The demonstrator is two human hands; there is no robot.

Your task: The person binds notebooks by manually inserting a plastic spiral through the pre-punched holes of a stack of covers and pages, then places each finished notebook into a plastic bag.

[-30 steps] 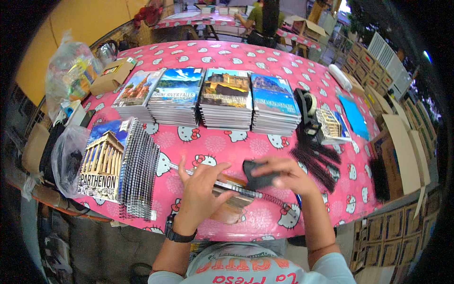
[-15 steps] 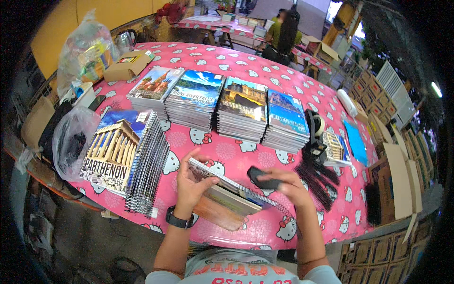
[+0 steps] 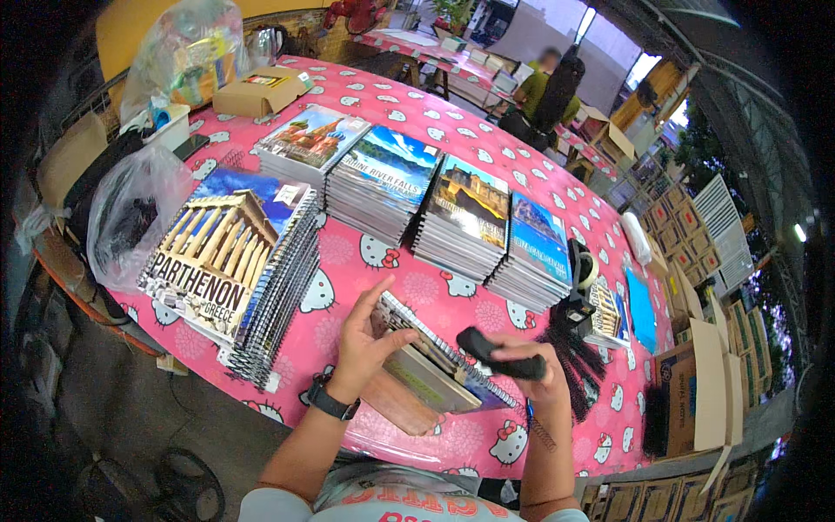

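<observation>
My left hand (image 3: 367,344) grips a notebook (image 3: 432,383) by its left end, thumb on the near side, with its spine edge turned up. A coil runs along that edge. Under and beside the notebook lies a brown wooden block (image 3: 398,402). My right hand (image 3: 532,370) is closed around a black handheld tool (image 3: 484,350) just above the notebook's right half; its exact kind is unclear. A loose length of coil (image 3: 541,435) hangs by my right wrist. Left of my hands stands a pile of spiral notebooks (image 3: 228,252) with a temple cover.
Several notebook stacks (image 3: 465,209) line the table beyond my hands. To the right are a black tape dispenser (image 3: 581,291), loose black coils (image 3: 584,383), a blue sheet (image 3: 641,311) and cardboard boxes (image 3: 696,391). Plastic bags (image 3: 135,213) sit at the left. A person (image 3: 548,100) is at the far table.
My right hand has turned the black tool so more of it shows, and holds it close over the notebook's spine. The view has tilted and shifted; my left hand keeps its hold.
</observation>
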